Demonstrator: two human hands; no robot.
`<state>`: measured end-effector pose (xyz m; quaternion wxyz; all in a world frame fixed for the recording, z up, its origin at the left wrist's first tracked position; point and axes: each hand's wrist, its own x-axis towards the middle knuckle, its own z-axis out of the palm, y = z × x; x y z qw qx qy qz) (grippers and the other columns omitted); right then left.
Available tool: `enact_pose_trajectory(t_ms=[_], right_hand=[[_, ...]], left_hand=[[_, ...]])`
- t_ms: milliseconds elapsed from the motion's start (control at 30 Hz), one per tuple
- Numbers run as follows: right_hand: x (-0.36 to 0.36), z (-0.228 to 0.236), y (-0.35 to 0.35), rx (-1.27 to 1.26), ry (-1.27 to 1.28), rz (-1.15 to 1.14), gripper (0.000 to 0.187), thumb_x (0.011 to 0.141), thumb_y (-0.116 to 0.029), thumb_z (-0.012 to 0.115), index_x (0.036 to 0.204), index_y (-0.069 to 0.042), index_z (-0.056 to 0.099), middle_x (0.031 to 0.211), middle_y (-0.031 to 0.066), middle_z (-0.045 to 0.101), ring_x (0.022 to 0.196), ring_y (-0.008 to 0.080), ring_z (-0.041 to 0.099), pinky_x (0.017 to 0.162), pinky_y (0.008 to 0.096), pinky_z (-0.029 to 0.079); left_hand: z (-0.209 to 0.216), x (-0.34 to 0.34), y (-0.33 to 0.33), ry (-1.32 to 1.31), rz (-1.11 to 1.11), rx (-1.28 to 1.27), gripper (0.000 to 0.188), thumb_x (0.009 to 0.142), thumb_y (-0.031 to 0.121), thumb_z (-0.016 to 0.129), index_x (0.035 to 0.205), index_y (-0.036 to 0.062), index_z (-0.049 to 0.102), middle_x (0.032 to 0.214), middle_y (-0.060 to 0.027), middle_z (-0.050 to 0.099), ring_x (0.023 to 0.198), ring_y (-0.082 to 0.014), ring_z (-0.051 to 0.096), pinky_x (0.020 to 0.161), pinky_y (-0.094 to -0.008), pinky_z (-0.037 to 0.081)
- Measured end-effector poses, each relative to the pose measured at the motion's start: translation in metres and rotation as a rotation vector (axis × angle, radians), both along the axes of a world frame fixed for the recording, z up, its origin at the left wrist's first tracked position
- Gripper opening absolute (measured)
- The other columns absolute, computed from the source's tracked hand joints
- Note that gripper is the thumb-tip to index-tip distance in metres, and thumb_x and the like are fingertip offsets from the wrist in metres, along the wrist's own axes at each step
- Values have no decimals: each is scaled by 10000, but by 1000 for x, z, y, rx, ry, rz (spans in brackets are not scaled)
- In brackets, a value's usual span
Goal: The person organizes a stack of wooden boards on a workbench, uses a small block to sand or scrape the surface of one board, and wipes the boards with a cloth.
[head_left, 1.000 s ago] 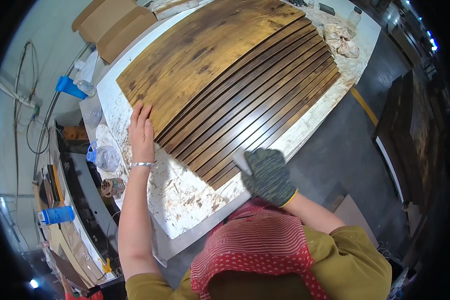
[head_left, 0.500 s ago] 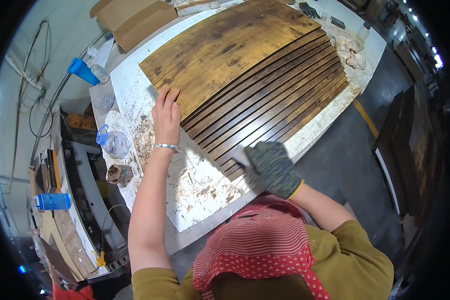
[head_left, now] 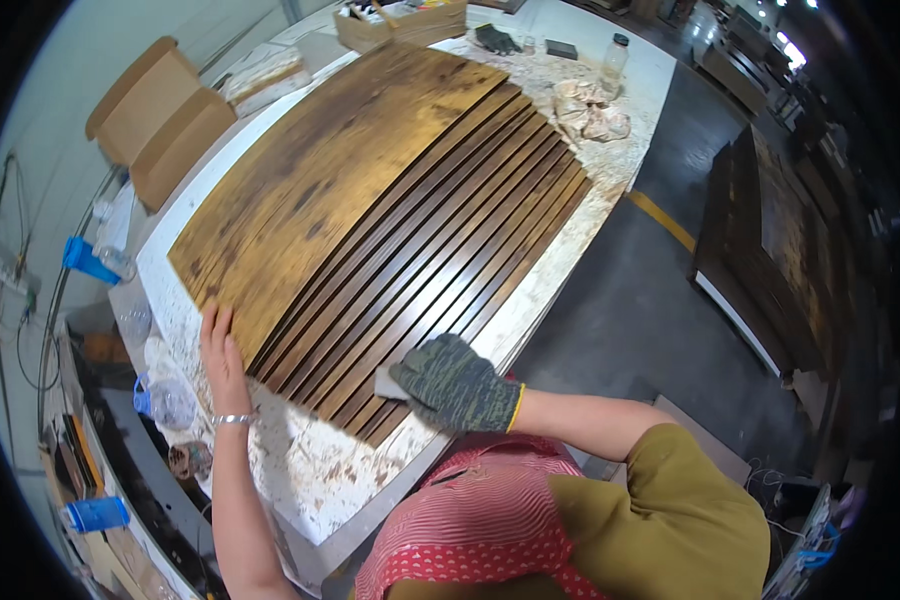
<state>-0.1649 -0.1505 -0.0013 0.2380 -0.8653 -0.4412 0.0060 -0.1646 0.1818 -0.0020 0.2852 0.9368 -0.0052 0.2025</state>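
Note:
A wooden board (head_left: 300, 170), yellow-brown with dark knots, lies on top of a stack of dark-stained boards (head_left: 440, 260) fanned out like steps toward my right. My bare left hand (head_left: 224, 352), a bracelet at its wrist, rests at the top board's near left corner, with its fingers stretched out over the edge. On my right hand (head_left: 455, 385) is a dark green knit glove with a yellow cuff. That hand is closed on a light grey pad (head_left: 390, 384), pressed to the edges of the lower boards near the stack's front; the glove partly hides the pad.
The white table (head_left: 320, 490) is spotted with brown stain. At its far end are a crumpled rag (head_left: 590, 110), a lidded jar (head_left: 615, 58) and a dark glove (head_left: 496, 40). An open cardboard box (head_left: 160, 120) and several bottles line the left. More boards (head_left: 760, 250) are stacked on the right.
The view has turned, so the stack sits further left and lower. My right hand has slid the grey pad along the board edges, away from the stack's near corner. My left hand keeps its corner.

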Motion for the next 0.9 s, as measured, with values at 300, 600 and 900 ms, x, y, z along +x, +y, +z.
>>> enact_pose_trajectory(t_ms=[300,600,900], right_hand=[[117,-2,-144,-192,-185,-240,424,679,-224,597,1063,-47,566,845,117,552,751,273,555,666,409,434],[239,-14,-285,-250,-253,-761,387,767,-308,586,1060,-56,592,928,155,577,842,321,566,764,431,446],[227,-5,-253,-133,-175,-764,398,796,-314,568,1100,-58,584,922,168,563,857,324,557,771,411,443]], left_hand=[[16,-8,-5,134,52,60,427,954,230,305,1302,19,434,1419,-143,313,1326,-281,264,1088,-363,176],[30,-8,-15,254,112,76,445,968,258,300,1330,17,397,1441,-129,290,1346,-264,237,1099,-365,161],[33,-7,-16,300,122,52,426,970,208,298,1338,8,380,1457,-128,260,1355,-257,219,1102,-343,156]])
